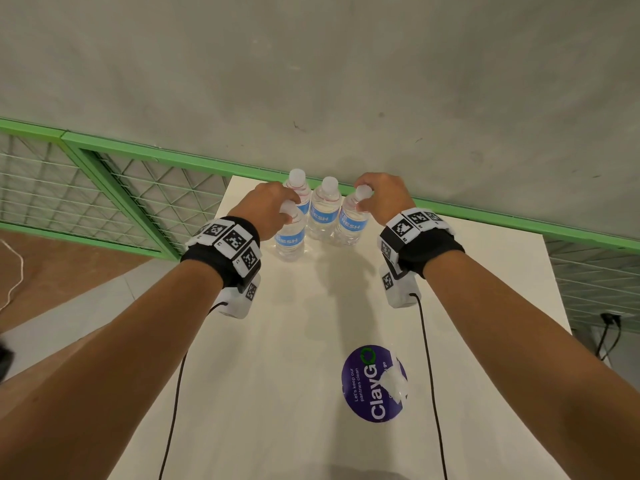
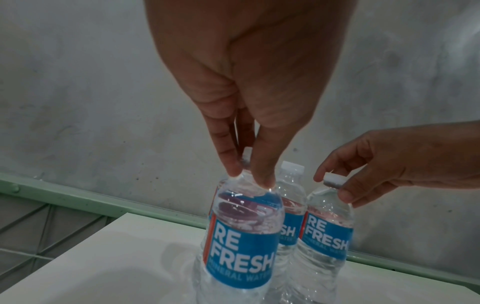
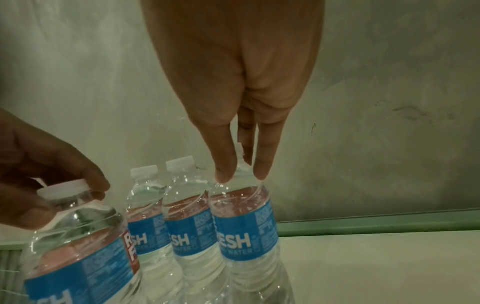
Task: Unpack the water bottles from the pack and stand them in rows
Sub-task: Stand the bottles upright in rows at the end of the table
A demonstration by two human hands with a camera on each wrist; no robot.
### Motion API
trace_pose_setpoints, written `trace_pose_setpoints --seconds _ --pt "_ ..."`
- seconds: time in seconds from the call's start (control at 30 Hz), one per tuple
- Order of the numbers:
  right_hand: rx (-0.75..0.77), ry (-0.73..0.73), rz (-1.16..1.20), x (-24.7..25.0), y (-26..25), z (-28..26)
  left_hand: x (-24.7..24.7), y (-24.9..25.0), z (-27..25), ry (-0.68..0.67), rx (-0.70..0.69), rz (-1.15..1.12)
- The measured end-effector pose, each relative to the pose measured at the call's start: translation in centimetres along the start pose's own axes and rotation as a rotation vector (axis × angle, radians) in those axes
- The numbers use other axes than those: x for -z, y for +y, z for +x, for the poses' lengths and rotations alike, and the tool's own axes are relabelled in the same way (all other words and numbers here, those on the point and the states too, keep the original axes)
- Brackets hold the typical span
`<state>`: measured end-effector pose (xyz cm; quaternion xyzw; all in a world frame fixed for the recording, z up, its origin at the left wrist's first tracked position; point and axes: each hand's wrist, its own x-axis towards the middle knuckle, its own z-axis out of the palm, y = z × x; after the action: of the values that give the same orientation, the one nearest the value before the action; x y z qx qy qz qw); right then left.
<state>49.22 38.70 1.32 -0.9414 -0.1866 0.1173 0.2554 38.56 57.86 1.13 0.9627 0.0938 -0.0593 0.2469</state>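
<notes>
Two hands on clear bottle necks, far end of a smooth white table [image 1: 311, 341].
Left hand [image 1: 266, 206] pinches the nearer ribbed plastic bottle [image 1: 291, 237]; right hand [image 1: 381, 195] pinches the right bottle [image 1: 351, 221] of the far row of three.

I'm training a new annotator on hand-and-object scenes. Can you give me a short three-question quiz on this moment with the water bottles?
1. How many water bottles stand on the white table?
2. True or false: the right hand rests flat on the table, touching no bottle.
3. Which bottle does the left hand hold? A) the back left bottle B) the front left bottle C) the middle bottle

Key
1. Four: the front left bottle, the back left bottle, the middle bottle and the right bottle.
2. False: its fingers pinch the right bottle at the neck, by the cap.
3. B, gripped at the neck.
</notes>
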Motion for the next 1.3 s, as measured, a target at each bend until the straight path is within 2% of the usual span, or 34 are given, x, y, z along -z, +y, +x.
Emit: trace_pose_setpoints --seconds 1.03,1.3 --pt "0.021 -0.005 0.010 -0.1 0.2 0.3 0.1 -0.9 0.6 0.003 -0.012 -0.077" --pt "0.008 -0.069 0.018 0.3 0.1 -0.6 0.1 -1.4 -0.1 -0.023 -0.031 -0.109"
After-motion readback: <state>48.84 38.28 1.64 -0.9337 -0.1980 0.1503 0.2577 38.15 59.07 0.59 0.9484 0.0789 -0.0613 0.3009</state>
